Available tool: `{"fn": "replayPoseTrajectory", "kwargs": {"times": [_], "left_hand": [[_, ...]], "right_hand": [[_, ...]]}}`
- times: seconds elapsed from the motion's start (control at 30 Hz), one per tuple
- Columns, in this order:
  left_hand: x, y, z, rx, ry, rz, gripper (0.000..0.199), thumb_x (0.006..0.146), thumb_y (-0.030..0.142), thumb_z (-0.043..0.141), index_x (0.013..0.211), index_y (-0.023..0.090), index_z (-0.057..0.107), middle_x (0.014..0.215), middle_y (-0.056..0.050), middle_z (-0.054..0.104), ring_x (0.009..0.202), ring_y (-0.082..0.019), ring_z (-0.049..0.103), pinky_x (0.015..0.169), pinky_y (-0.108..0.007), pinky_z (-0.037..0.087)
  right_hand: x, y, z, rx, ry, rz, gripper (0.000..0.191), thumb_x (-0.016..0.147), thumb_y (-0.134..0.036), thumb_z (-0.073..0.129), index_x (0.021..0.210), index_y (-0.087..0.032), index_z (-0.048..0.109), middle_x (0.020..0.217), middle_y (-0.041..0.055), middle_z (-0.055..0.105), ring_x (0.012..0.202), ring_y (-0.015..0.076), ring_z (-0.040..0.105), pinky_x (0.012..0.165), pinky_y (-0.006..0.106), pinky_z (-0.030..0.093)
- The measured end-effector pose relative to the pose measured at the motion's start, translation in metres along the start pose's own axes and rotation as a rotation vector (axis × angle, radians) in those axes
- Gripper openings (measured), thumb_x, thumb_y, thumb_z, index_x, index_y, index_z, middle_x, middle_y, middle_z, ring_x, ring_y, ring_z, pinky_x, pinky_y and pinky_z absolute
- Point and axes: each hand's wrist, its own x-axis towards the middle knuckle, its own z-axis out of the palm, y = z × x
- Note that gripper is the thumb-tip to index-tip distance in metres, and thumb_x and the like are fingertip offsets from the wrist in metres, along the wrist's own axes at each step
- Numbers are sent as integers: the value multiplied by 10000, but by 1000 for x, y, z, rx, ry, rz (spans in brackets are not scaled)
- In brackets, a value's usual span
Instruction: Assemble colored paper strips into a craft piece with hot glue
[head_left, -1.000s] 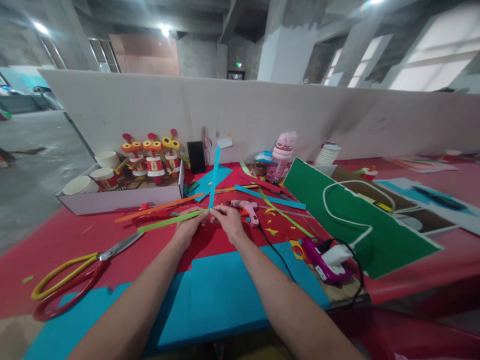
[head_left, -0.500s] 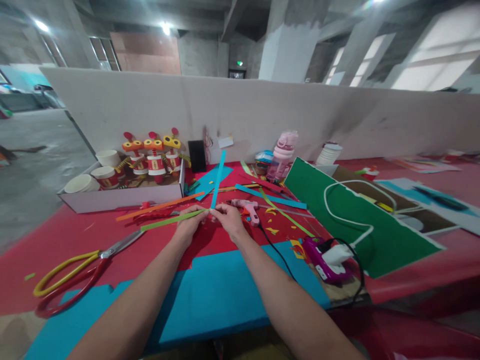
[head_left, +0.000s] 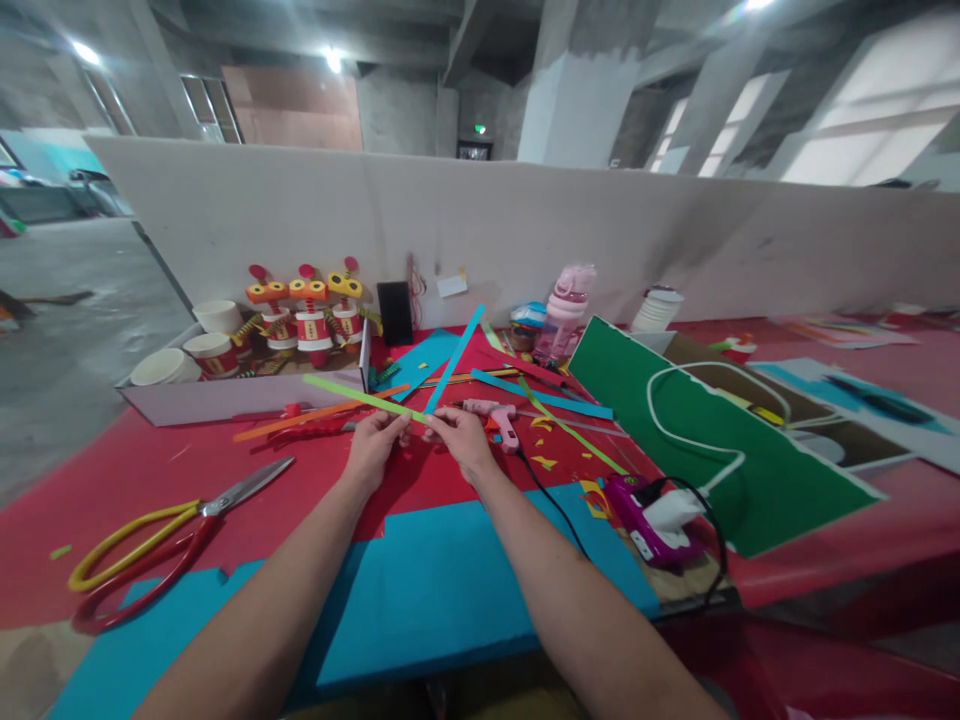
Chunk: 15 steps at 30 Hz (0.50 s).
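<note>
"Nearest item?"

"A blue sheet [head_left: 465, 580], broad and flat, both bare forearms reaching over it. To its left, large scissors [head_left: 214, 510], one handle yellow, one red, blades parted slightly, if at all; I couldn't tell."

"Next, the pieces in hand?"

"Two narrow strips, above the middle of the red table [head_left: 172, 465]. Item: green strip [head_left: 360, 396], long and flat, running out leftward. Item: blue strip [head_left: 455, 358], straight, slanting away and to the right. Their near ends met in a V, the corner partly hidden by fingertips."

"And around them?"

"A pink glue gun [head_left: 491, 412], lying just beside the right hand, its black cord trailing nearward; an orange strip [head_left: 322, 412] under the green one; yellow scraps [head_left: 545, 463] to the right."

"The hands?"

"Close together. Left hand [head_left: 375, 448] pinched the green strip near its inner end; right hand [head_left: 461, 440] pinched the corner, wrist angled inward."

"Farther off?"

"A white box [head_left: 247, 398] with three cup figures [head_left: 309, 315], a pink bottle [head_left: 562, 312], and lastly a pale partition [head_left: 465, 220]."
</note>
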Motion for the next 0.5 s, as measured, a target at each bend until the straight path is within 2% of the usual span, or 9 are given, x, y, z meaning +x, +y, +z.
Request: {"fn": "replayPoseTrajectory", "kwargs": {"times": [0.13, 0.37, 0.5], "left_hand": [[1, -4, 0, 50, -52, -12, 293, 607, 353, 752, 733, 120, 628, 595, -9, 589, 519, -94, 501, 520, -222, 395], [1, -5, -1, 67, -81, 22, 245, 665, 357, 704, 672, 129, 616, 554, -3, 566, 511, -91, 482, 519, -219, 372], [0, -3, -1, 70, -85, 15, 244, 657, 357, 708, 676, 131, 619, 562, -5, 572, 510, -91, 480, 512, -218, 367]], "right_hand": [[-1, -1, 2, 46, 6, -41, 252, 622, -397, 707, 709, -174, 630, 588, -18, 619, 563, 132, 593, 620, 282, 523], [-2, -3, 6, 13, -8, -48, 279, 597, -406, 723, 662, -180, 573, 579, -17, 622, 576, 143, 605, 619, 286, 516], [-3, -4, 4, 11, -32, -27, 266, 596, -388, 722, 667, -167, 592, 600, -8, 631, 563, 130, 597, 608, 268, 501]]}}
